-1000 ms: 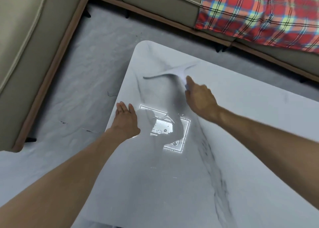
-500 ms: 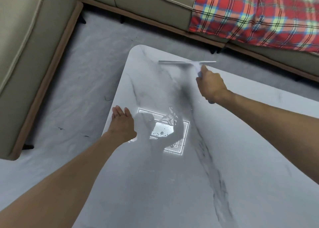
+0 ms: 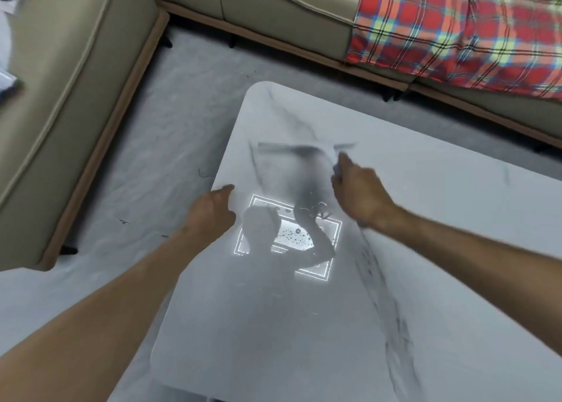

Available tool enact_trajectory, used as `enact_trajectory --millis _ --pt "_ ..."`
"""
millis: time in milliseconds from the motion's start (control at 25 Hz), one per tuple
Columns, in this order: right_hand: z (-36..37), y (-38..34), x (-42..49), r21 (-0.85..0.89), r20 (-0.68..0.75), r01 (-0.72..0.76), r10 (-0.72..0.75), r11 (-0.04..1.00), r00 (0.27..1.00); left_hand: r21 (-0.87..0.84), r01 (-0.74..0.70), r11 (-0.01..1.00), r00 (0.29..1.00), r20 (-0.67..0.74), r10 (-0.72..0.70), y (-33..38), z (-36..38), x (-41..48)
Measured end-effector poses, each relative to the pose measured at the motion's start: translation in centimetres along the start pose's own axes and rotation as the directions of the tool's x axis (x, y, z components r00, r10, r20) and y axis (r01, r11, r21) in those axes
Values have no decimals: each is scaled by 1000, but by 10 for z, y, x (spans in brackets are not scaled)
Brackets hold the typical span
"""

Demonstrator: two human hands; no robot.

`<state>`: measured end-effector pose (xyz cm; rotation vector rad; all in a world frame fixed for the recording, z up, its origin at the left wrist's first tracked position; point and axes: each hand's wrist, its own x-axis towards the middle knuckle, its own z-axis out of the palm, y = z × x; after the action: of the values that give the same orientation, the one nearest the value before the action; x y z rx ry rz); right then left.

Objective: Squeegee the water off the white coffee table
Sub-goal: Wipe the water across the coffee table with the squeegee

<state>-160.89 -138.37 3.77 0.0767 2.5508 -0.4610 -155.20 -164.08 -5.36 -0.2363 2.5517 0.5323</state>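
On the white coffee table [image 3: 441, 249], toward its far left corner, my right hand [image 3: 360, 195] is closed around the handle of the squeegee [image 3: 304, 147], fingers wrapped tight on it. Its blade runs crosswise, roughly parallel to the table's far edge, and looks blurred; it appears to lie on the surface, though I cannot tell for certain that it touches. My hand hides most of the handle.

My left hand [image 3: 209, 213] rests at the table's left edge, fingers loosely curled with nothing in them and the fingertips on the rim. Both forearms are bare.

Between my hands the glossy marbled top mirrors a bright square ceiling light [image 3: 292, 237], and small water droplets [image 3: 296, 236] show up inside that bright patch. A dark grey vein [image 3: 383, 295] runs down the table from near my right wrist toward the near edge.

Beyond the table a beige sofa [image 3: 273, 15] wraps around the far and left sides on a pale grey floor [image 3: 170, 158]. A red plaid blanket [image 3: 456, 27] is draped over the sofa's right part, well apart from the table.
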Motion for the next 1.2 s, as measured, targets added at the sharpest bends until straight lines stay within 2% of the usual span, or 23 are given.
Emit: enact_trajectory --millis 80,160,200,320,400,480,680,760,880,1000,1080,1200 --pt "-4 -35 54 54 -68 -17 21 998 997 -170 15 985 992 -123 -37 -19 -8 -16" --pt "4 -70 88 101 -63 -37 44 994 997 -310 50 949 984 -148 -100 -33 -13 -32" --pt "14 -81 90 47 -58 -3 6 999 998 -364 78 928 978 -151 -142 -38 -16 -39" --pt "53 -85 49 -196 60 290 -283 937 957 -446 145 883 958 -160 -238 -56 -13 -51" --pt "71 -64 2 -226 216 421 -376 878 901 -492 174 853 950 -145 -278 -68 -8 -57" --pt "67 -34 -37 -290 306 448 -362 845 881 -484 208 850 949 -111 -295 -70 -4 -64" --pt "10 24 -72 -511 427 430 -215 745 879 -313 366 876 916 -48 -399 -64 -1 -77" --pt "2 15 -63 -475 376 454 -292 754 879 -348 409 844 894 -29 -446 -66 2 -83" --pt "33 -33 -40 -301 263 496 -429 815 864 -465 425 777 870 -29 -493 -75 10 -89" --pt "79 -72 -38 -294 314 575 -491 764 813 -472 426 771 853 -74 -517 -81 15 -94" --pt "86 -58 -44 -346 330 594 -498 726 802 -457 395 797 870 -93 -484 -79 18 -95" --pt "66 1 -56 -422 326 530 -422 736 846 -399 330 855 904 -128 -408 -63 27 -100"
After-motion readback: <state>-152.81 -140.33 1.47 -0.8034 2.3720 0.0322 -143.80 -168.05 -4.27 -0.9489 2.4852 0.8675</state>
